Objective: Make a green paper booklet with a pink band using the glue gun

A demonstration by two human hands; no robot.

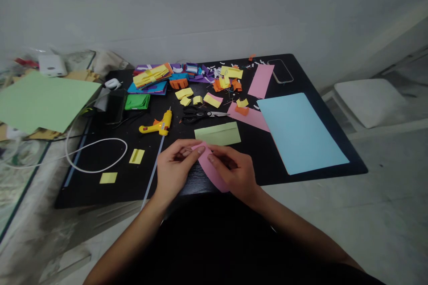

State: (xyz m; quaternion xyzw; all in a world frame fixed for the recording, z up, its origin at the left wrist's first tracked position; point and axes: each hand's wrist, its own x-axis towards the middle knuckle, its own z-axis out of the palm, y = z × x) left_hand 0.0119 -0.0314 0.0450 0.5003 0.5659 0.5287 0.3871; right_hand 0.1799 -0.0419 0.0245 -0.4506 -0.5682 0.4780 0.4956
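Note:
Near the table's front edge, a pink paper strip (213, 173) is held between both hands, its lower end curving down to the right. My left hand (177, 164) pinches the strip's upper end between thumb and fingers. My right hand (236, 171) grips its right edge close to the top. Just beyond the hands lies a light green paper (219, 134) with a crease along it. Black scissors (200, 115) rest behind that paper, blades pointing right. A yellow glue gun (162, 124) lies left of the scissors.
Folded coloured papers (152, 78) and scraps (230, 82) cover the back of the black table (180, 187). Light blue sheets (301, 133) lie at the right, a phone (281, 71) at the back right. A white cable (96, 141) loops at the left. A white stool (370, 101) stands right.

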